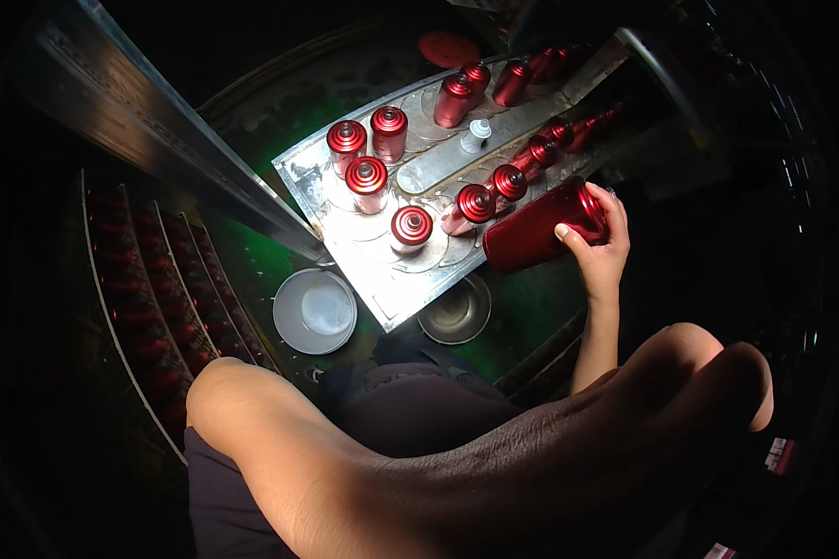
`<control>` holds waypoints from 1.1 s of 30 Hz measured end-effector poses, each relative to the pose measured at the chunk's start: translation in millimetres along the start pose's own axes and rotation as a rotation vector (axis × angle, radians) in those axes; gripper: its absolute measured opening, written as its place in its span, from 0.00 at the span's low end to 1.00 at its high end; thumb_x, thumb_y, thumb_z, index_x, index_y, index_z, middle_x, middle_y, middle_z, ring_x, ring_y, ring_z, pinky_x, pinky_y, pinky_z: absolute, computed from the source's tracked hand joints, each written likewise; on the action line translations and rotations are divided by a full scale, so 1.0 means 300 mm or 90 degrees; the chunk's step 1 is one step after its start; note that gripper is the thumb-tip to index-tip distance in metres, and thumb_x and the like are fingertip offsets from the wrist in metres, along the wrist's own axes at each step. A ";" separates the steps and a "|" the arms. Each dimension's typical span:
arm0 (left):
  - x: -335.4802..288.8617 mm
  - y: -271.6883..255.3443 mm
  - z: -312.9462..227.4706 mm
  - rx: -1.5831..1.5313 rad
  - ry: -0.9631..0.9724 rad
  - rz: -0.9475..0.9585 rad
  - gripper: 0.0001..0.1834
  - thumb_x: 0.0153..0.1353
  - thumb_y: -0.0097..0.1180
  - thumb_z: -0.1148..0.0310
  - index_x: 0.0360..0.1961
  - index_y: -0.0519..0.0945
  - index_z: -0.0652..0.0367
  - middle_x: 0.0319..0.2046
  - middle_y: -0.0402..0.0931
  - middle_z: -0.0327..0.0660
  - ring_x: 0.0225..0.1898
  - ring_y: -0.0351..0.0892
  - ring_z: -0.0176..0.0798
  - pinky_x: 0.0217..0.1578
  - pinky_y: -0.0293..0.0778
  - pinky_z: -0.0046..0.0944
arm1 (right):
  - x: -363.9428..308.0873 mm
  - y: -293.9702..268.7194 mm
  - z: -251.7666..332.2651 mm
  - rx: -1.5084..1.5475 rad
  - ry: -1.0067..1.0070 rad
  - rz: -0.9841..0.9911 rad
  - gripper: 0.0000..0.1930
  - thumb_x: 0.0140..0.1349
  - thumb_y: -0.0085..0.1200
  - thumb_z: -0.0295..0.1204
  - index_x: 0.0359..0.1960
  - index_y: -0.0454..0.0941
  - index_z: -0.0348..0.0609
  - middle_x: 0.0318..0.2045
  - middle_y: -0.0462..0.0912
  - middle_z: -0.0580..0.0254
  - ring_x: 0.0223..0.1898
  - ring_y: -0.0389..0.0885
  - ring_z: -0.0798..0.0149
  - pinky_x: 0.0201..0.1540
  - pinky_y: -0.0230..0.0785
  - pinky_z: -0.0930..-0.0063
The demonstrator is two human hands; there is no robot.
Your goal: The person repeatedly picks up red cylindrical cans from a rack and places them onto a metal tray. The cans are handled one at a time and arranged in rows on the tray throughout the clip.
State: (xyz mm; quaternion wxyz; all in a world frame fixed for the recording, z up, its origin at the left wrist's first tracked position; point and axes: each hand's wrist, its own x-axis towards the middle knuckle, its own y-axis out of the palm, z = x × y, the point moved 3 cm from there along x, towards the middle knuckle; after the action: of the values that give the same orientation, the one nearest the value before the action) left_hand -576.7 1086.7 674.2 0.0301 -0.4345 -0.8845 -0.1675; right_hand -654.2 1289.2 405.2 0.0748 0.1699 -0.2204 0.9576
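Rows of dim red pieces stood at the far left, beside a slanting metal post. A white bucket sat by the corner of a glaring metal table. Shiny red bottles stood upright along the table, around a small white piece on its central strip. Bare skin close to the lens filled the lower edge; I couldn't tell the left hand's grip. To the right, the right hand gripped a red canister, tilted at the table's near edge.
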 end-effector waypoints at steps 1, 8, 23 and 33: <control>0.011 -0.005 0.001 0.014 -0.001 -0.006 0.33 0.53 0.57 0.83 0.63 0.72 0.62 0.63 0.66 0.49 0.65 0.68 0.45 0.65 0.68 0.45 | 0.020 0.008 -0.001 -0.003 -0.009 0.011 0.33 0.43 0.73 0.21 0.57 0.80 0.42 0.54 0.78 0.58 0.55 0.79 0.61 0.59 0.73 0.69; 0.105 -0.047 0.030 0.097 0.005 -0.044 0.34 0.52 0.57 0.84 0.64 0.72 0.62 0.65 0.66 0.51 0.67 0.68 0.46 0.67 0.67 0.46 | 0.204 0.018 -0.085 0.008 -0.075 0.034 0.33 0.43 0.74 0.22 0.57 0.80 0.44 0.54 0.78 0.57 0.55 0.79 0.61 0.59 0.73 0.69; -0.414 -0.130 0.503 -0.065 -0.204 -0.763 0.31 0.54 0.54 0.85 0.62 0.69 0.67 0.60 0.72 0.53 0.62 0.75 0.49 0.63 0.75 0.50 | 0.601 0.202 -0.086 0.037 -0.253 0.011 0.31 0.45 0.75 0.30 0.56 0.82 0.51 0.54 0.78 0.59 0.54 0.80 0.60 0.58 0.75 0.67; -0.430 -0.040 0.596 -0.126 -0.050 -1.044 0.27 0.60 0.52 0.83 0.62 0.67 0.68 0.58 0.73 0.57 0.60 0.77 0.50 0.62 0.76 0.51 | 0.798 0.822 -0.392 0.012 -0.290 0.171 0.34 0.47 0.72 0.39 0.61 0.77 0.63 0.65 0.70 0.46 0.64 0.70 0.41 0.64 0.69 0.52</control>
State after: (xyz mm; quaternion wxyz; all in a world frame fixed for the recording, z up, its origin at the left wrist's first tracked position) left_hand -489.6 1039.9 476.8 -0.1712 0.3426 -0.9023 -0.1981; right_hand -965.2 1138.3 293.8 -0.1062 0.3514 -0.2429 0.8979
